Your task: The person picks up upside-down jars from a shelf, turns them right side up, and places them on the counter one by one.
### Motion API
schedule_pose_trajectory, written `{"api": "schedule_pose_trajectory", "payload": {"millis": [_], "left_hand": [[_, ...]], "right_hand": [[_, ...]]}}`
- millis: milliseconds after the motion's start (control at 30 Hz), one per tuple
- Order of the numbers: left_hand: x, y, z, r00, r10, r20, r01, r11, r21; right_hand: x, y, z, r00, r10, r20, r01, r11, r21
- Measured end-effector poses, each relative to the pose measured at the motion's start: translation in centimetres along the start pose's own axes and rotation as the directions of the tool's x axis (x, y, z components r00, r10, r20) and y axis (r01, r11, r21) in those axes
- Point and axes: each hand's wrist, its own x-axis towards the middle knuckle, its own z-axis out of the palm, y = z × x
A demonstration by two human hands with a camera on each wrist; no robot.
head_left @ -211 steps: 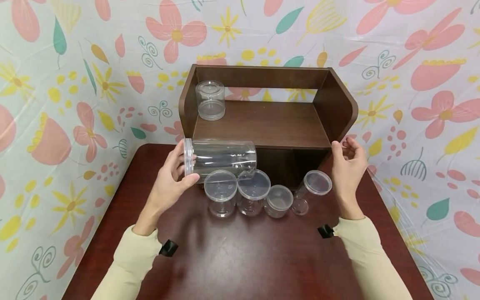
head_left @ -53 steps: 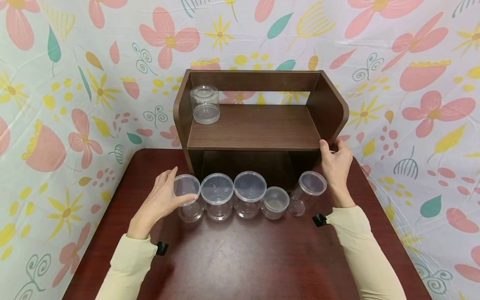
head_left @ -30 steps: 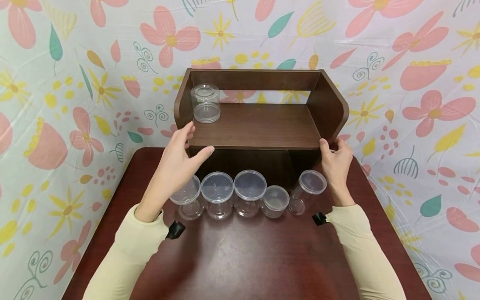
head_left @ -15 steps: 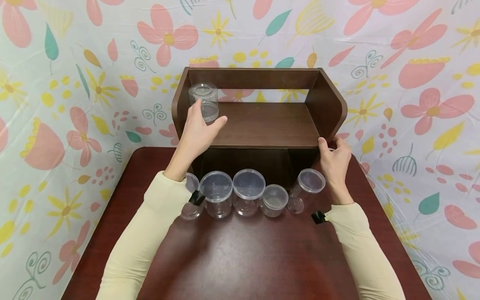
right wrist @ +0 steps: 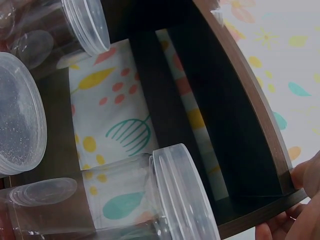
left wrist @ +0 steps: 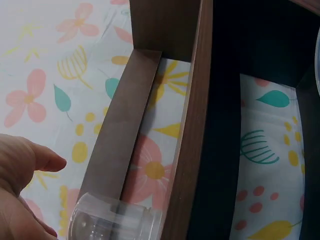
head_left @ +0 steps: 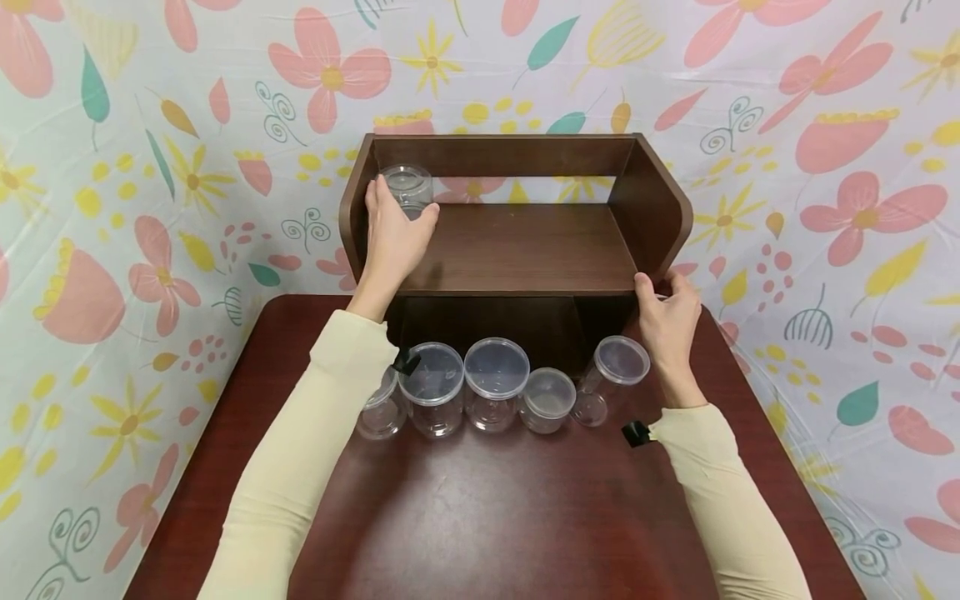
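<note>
A clear plastic jar [head_left: 412, 187] stands upside down, lid at the bottom, at the left end of the upper deck of the dark brown shelf [head_left: 525, 250]. My left hand [head_left: 397, 242] is at this jar, thumb and fingers spread to either side. In the left wrist view the hand [left wrist: 25, 185] looks apart from the jar [left wrist: 107, 220]. At the shelf's right front corner my right hand [head_left: 670, 329] grips the side panel. Its thumb lies on the edge and its fingers curl behind, as the right wrist view shows around the panel edge [right wrist: 295, 190].
Before the shelf's lower opening stands a row of lidded clear jars: a partly hidden one [head_left: 382, 412] at left, two wide ones [head_left: 432, 383] [head_left: 497, 379], a short one [head_left: 549, 396] and a slim tall one [head_left: 621, 367]. They stand on the reddish-brown table [head_left: 480, 517].
My left hand has set a tall jar upright at the row's left end, let go of it, and risen to the jar on the upper deck. My right hand stays at the shelf's right corner.
</note>
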Motion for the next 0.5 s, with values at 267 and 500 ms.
{"api": "schedule_pose_trajectory", "payload": {"millis": [267, 500], "left_hand": [[1.8, 0.1, 1.1, 0.999, -0.029, -0.024, 0.029, 0.999, 0.019], [3.1, -0.1, 1.9, 0.998, -0.051, -0.025, 0.052, 0.997, 0.056]], "right_hand": [[0.1, 0.0, 0.1, 1.000, -0.011, -0.006, 0.011, 1.000, 0.014], [0.0, 0.1, 0.1, 1.000, -0.009, -0.005, 0.009, 1.000, 0.014]]}}
